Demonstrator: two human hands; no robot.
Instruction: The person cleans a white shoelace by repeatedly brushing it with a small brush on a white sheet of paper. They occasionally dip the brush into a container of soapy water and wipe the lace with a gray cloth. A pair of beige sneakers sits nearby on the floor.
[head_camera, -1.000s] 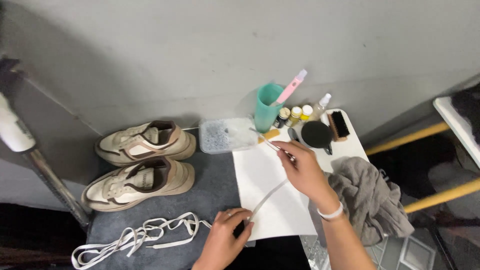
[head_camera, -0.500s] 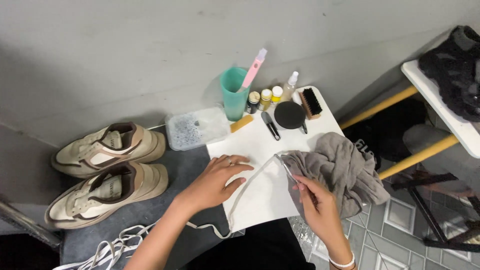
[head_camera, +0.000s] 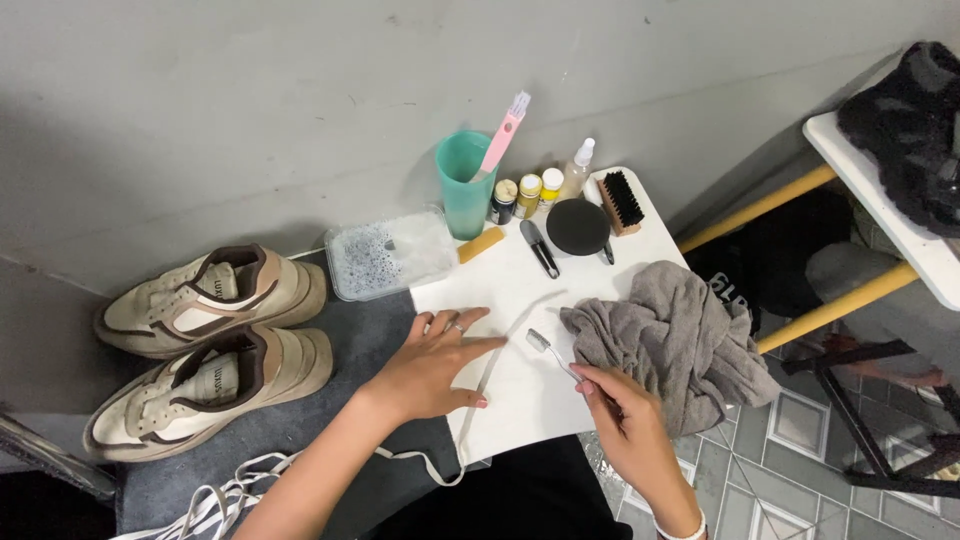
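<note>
The right wrist runs off the bottom edge, and the loose pile of laces (head_camera: 215, 500) at the lower left is cut off there too. One white lace (head_camera: 490, 385) crosses the white surface (head_camera: 500, 290); part of it lies under the left hand (head_camera: 430, 365) and its end hangs over the near edge. What the black bundle (head_camera: 915, 125) on the bench at far right is cannot be made out.

The left hand lies flat, fingers spread, pressing the lace down, its grip released. Just right of the lace, the right hand (head_camera: 625, 425) has its grip pinched on the handle of a small toothbrush (head_camera: 550, 352), whose head points towards the lace and hovers just beside it. A crumpled grey cloth (head_camera: 670, 345) lies right of the lace, touching the right hand.

Left of the lace, two beige shoes (head_camera: 210, 335) sit on a dark mat. Beyond the lace stand a clear tray (head_camera: 390, 255), a green cup (head_camera: 462, 185) holding a pink brush (head_camera: 503, 130), small bottles (head_camera: 528, 193), a black round tin (head_camera: 577, 225) and a black-bristled brush (head_camera: 620, 200), all near a grey wall
</note>
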